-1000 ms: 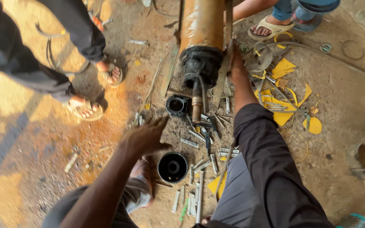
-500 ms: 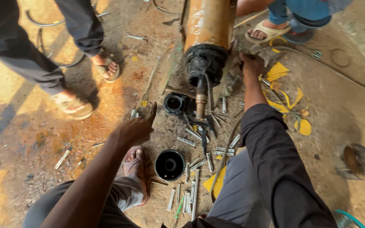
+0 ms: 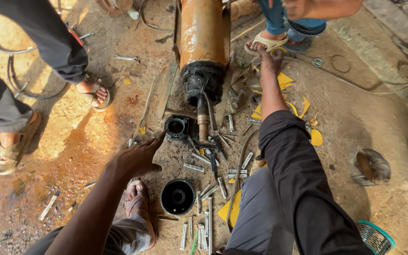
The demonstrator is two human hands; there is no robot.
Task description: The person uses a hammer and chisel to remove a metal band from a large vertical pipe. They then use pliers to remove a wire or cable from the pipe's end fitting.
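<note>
Oily dirt floor (image 3: 95, 141) under me, littered with metal strips. Nearest, a black round cup part (image 3: 178, 197) sits by my sandalled foot. My left hand (image 3: 135, 158) hangs empty, fingers loosely spread, forefinger stretched towards the small black housing (image 3: 176, 127), not quite touching it. Farther out, my right hand (image 3: 270, 59) rests flat on the ground beside the big rusty cylinder (image 3: 203, 38), gripping nothing.

Warm, uneven daylight was cast from the upper left; long shadows were thrown across the ground (image 3: 72, 141), and edges were slightly distorted.
</note>
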